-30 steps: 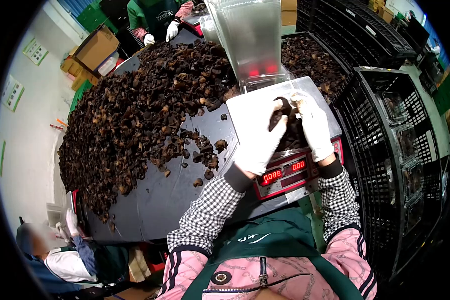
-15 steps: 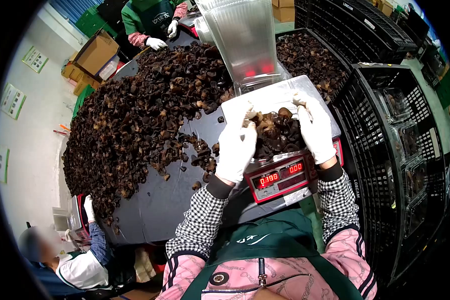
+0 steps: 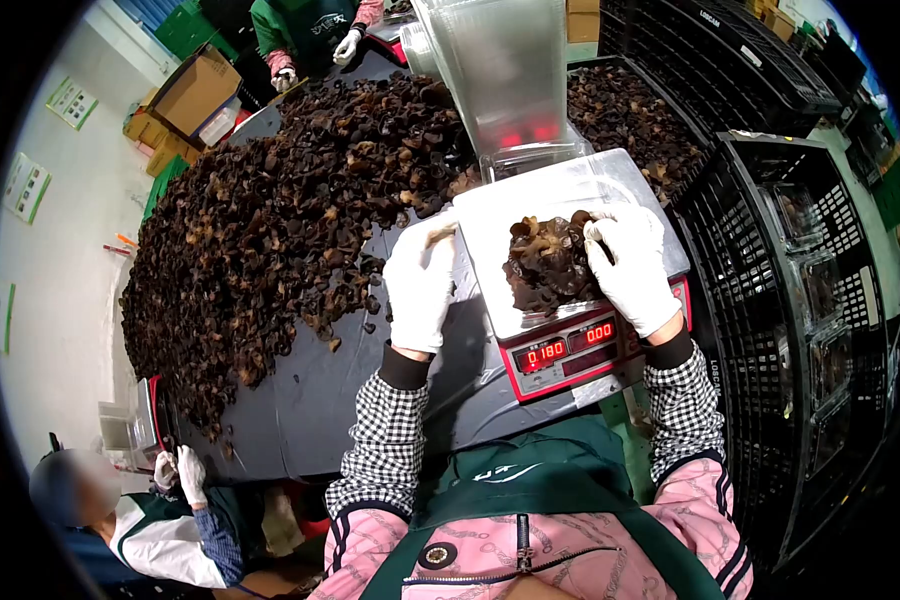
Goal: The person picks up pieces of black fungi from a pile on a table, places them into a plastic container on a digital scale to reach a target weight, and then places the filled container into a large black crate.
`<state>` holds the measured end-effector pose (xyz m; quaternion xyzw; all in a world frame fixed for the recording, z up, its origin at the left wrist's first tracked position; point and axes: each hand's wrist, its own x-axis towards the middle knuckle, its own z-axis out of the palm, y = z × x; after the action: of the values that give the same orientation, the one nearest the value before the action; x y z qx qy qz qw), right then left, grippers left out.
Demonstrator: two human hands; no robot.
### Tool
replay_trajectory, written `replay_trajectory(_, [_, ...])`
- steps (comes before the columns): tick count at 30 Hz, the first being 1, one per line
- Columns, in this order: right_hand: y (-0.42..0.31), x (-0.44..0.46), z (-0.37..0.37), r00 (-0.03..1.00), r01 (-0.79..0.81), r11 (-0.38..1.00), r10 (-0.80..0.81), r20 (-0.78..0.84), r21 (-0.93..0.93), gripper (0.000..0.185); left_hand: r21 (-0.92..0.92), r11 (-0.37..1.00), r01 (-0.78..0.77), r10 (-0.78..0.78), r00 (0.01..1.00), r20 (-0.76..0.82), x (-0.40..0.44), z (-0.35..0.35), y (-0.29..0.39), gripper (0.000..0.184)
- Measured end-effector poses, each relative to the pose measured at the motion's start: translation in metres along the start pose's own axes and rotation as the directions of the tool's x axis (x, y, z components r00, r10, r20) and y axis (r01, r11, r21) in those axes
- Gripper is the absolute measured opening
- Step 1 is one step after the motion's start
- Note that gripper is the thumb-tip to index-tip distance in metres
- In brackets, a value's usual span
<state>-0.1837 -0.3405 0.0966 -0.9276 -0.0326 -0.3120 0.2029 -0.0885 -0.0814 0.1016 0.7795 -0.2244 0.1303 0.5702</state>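
Observation:
Dark brown wood ear mushrooms (image 3: pixel 545 270) sit heaped in a clear plastic box on the pan (image 3: pixel 485 235) of a red digital scale (image 3: pixel 560 358), which reads 0.180. My right hand (image 3: pixel 632 262), in a white glove, has its fingertips closed on mushroom at the heap's right side. To the left of the scale, my gloved left hand (image 3: pixel 420 285) hovers over the table, apart from the box. Its fingers are bent with thumb and forefinger apart, and I see nothing in them. A large pile of wood ears (image 3: pixel 270 230) spreads beyond it.
Behind the pan rises a tall stack of clear plastic boxes (image 3: pixel 500 75). Black crates (image 3: pixel 800 300) stand on the right, with filled boxes inside. One co-worker (image 3: pixel 170 530) sits at lower left; another (image 3: pixel 310 35) stands across the grey table (image 3: pixel 320 410).
My left hand has left the box and moved left. My right hand has shifted inward over the mushrooms. The scale's weight reading has dropped. The lower-left co-worker's hands have come together.

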Motion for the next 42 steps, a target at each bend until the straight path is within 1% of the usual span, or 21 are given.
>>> replay_trajectory(1, [0.0, 0.0, 0.001, 1.0, 0.004, 1.0, -0.004, -0.002, -0.012, 0.014, 0.071, 0.995, -0.066, 0.062, 0.997, 0.049, 0.002, 0.001, 0.003, 0.022])
replay_trajectory(2, [0.0, -0.001, 0.002, 1.0, 0.007, 1.0, -0.007, -0.003, -0.026, 0.013, 0.242, 0.94, -0.24, 0.218, 0.969, 0.115, 0.004, 0.005, 0.008, 0.018])
replay_trajectory(5, [0.003, -0.001, 0.004, 1.0, -0.008, 0.997, 0.007, -0.012, -0.078, 0.012, 0.076, 0.924, -0.376, 0.355, 0.914, 0.198, 0.016, 0.031, 0.021, 0.02])
replay_trajectory(7, [0.004, -0.003, 0.005, 1.0, -0.02, 0.994, 0.018, -0.02, -0.104, 0.015, 0.102, 0.855, -0.509, 0.471, 0.843, 0.261, 0.027, 0.053, 0.011, 0.019])
replay_trajectory(8, [0.004, -0.004, 0.006, 1.0, -0.022, 0.994, 0.02, -0.023, -0.109, 0.018, 0.077, 0.919, -0.386, 0.327, 0.859, 0.394, 0.029, 0.06, 0.01, 0.03])
replay_trajectory(11, [-0.011, 0.0, -0.007, 0.994, -0.104, 0.995, 0.104, 0.011, 0.005, 0.031, 0.299, 0.748, -0.593, 0.423, 0.772, 0.473, 0.028, 0.077, 0.01, 0.045])
replay_trajectory(12, [-0.018, 0.002, -0.01, 0.989, -0.146, 0.987, 0.144, 0.031, 0.064, 0.035, 0.242, 0.771, -0.588, 0.408, 0.75, 0.521, 0.033, 0.079, 0.006, 0.052])
replay_trajectory(13, [-0.022, -0.001, -0.007, 0.992, -0.117, 0.991, 0.12, -0.049, 0.067, 0.05, 0.242, 0.77, -0.59, 0.389, 0.736, 0.554, 0.035, 0.08, 0.004, 0.051])
replay_trajectory(15, [-0.025, -0.005, -0.004, 0.988, -0.155, 0.978, 0.157, -0.001, 0.137, 0.059, 0.239, 0.769, -0.592, 0.348, 0.702, 0.621, 0.036, 0.079, 0.002, 0.049])
replay_trajectory(16, [-0.024, -0.006, -0.005, 0.987, -0.155, 0.983, 0.151, 0.045, 0.1, 0.058, 0.269, 0.727, -0.631, 0.399, 0.708, 0.582, 0.034, 0.08, 0.002, 0.044])
replay_trajectory(18, [-0.022, -0.008, -0.008, 0.98, -0.149, 0.988, 0.144, 0.138, 0.027, 0.057, 0.144, 0.873, -0.466, 0.298, 0.743, 0.599, 0.037, 0.076, 0.001, 0.039])
replay_trajectory(19, [-0.02, -0.009, -0.007, 0.983, -0.143, 0.99, 0.141, 0.12, 0.007, 0.056, 0.081, 0.926, -0.37, 0.247, 0.752, 0.611, 0.039, 0.073, 0.003, 0.036])
replay_trajectory(22, [-0.013, -0.016, -0.001, 0.989, -0.125, 0.992, 0.127, 0.073, -0.034, 0.054, 0.079, 0.966, -0.244, 0.172, 0.845, 0.507, 0.045, 0.061, 0.015, 0.023])
replay_trajectory(25, [-0.012, -0.018, 0.002, 0.992, -0.116, 0.992, 0.118, 0.051, -0.044, 0.052, -0.067, 0.998, 0.02, 0.012, 0.894, 0.448, 0.049, 0.058, 0.013, 0.015])
replay_trajectory(26, [-0.012, -0.018, 0.002, 0.991, -0.122, 0.991, 0.125, 0.053, -0.052, 0.053, -0.191, 0.974, 0.119, -0.023, 0.896, 0.444, 0.047, 0.058, 0.012, 0.014])
replay_trajectory(29, [-0.015, -0.017, 0.002, 0.991, -0.126, 0.99, 0.129, 0.047, -0.064, 0.053, -0.299, 0.938, 0.175, -0.025, 0.895, 0.445, 0.045, 0.059, 0.007, 0.019])
replay_trajectory(32, [-0.015, -0.016, 0.002, 0.992, -0.113, 0.992, 0.115, 0.04, -0.058, 0.053, -0.294, 0.93, 0.221, -0.087, 0.909, 0.407, 0.044, 0.056, 0.022, 0.023])
replay_trajectory(35, [-0.011, -0.018, 0.005, 0.994, -0.101, 0.993, 0.103, 0.029, -0.062, 0.053, -0.413, 0.88, 0.236, -0.086, 0.933, 0.349, 0.043, 0.052, 0.03, 0.025])
replay_trajectory(36, [-0.011, -0.018, 0.005, 0.995, -0.097, 0.993, 0.099, 0.024, -0.065, 0.053, -0.457, 0.833, 0.311, -0.125, 0.911, 0.393, 0.048, 0.048, 0.028, 0.023])
replay_trajectory(37, [-0.012, -0.018, 0.004, 0.994, -0.099, 0.993, 0.101, 0.031, -0.064, 0.053, -0.472, 0.82, 0.324, -0.162, 0.922, 0.351, 0.047, 0.047, 0.032, 0.023])
replay_trajectory(42, [-0.012, -0.017, 0.002, 0.991, -0.116, 0.991, 0.12, 0.065, -0.059, 0.054, -0.604, 0.68, 0.417, -0.164, 0.888, 0.429, 0.049, 0.038, 0.024, 0.027])
